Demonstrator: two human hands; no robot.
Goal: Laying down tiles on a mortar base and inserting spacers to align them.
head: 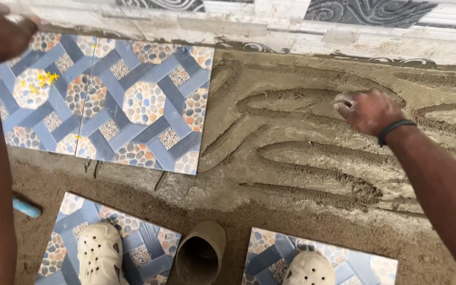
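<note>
- Right hand (366, 110) reaches out over the wet mortar bed (312, 158), knuckles up, fingers curled loosely together and dusted with grey; it clamps on nothing, and whether the fingertips touch the mortar cannot be told.
- Its wrist carries a dark wristband (395, 129), and the forearm runs back to the lower right corner of the head view.
- Curved grooves wind through the mortar under and around that hand, looping from beside the laid tiles toward the right edge.
- Left hand (1, 29) sits blurred at the top left corner, over the far edge of the laid tiles (106, 100); whether it is open or closed cannot be told, nor whether it holds anything.
- The laid tiles are two blue-and-pebble-patterned squares lying side by side, flat on the floor, their right edge touching the grooved mortar; small yellow marks show on the left one.
- Behind them runs a wall (291, 26) faced with pale tiles and dark swirl-patterned bands.
- Near the bottom, two loose tiles of the same pattern lie apart, each under a cream perforated clog: the left clog (100, 254) and the right clog (309, 268).
- Between these tiles a round grey pipe opening (200, 253) rises from the sandy floor.
- A light blue handle (26, 207) pokes out just beside the left forearm.
</note>
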